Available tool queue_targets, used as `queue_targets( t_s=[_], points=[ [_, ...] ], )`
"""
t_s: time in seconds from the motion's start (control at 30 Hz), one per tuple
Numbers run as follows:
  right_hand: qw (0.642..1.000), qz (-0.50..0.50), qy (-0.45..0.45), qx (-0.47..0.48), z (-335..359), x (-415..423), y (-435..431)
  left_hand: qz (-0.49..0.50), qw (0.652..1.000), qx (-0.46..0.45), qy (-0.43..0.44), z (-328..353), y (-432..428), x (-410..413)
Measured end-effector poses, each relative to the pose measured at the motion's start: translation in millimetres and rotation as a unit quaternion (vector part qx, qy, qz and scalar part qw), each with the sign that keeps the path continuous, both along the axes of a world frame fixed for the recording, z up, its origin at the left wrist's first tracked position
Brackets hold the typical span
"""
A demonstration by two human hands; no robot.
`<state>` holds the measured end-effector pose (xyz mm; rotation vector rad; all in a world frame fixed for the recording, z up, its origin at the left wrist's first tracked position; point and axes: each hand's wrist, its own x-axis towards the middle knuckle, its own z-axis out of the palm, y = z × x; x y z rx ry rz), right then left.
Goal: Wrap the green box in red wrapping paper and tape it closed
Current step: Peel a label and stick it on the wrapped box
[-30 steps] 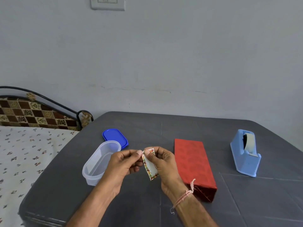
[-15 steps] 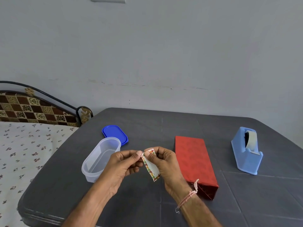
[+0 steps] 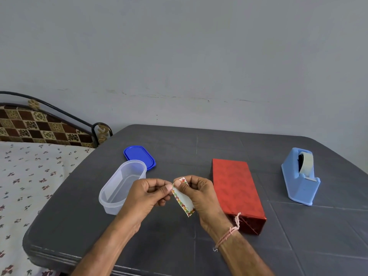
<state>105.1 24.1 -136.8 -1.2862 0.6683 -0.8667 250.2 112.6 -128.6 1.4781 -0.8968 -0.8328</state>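
A plain pale grey-blue wall (image 3: 199, 56), faintly scuffed, fills the far side. The dark grey desk (image 3: 179, 248) with rounded corners stands before it. At left lies a bed (image 3: 29, 186) with a floral white sheet, a brown chequered headboard (image 3: 39, 128) and a black metal rail (image 3: 59, 109). Light is soft, even.

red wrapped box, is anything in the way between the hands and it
Nothing visible lies between: the right hand is just left of the red wrapped box. Both it and the left hand pinch a floral-edged label, though.
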Motion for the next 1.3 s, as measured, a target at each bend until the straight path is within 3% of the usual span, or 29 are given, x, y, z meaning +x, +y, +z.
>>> queue_targets(
  t_s=[0.2,0.37,0.5,0.9,1.3],
  points=[
    [1.0,-0.005,0.017,-0.003,-2,0,0,-0.005,0.994,-0.001,-0.111,1,2,1],
    [1.0,-0.002,0.024,-0.008,-1,-1,1,0.015,0.967,-0.009,-0.256,0,1,-2],
    [0.999,-0.001,0.033,-0.018,-2,-2,2,0.028,0.95,-0.008,-0.311,-1,1,-6],
    [0.996,-0.009,0.075,-0.046,-4,-2,1,0.013,0.936,-0.002,-0.352,-8,1,-3],
    [0.993,-0.041,0.092,-0.065,-8,-2,-4,0.023,0.945,-0.008,-0.327,-10,5,-4]
  ],
)
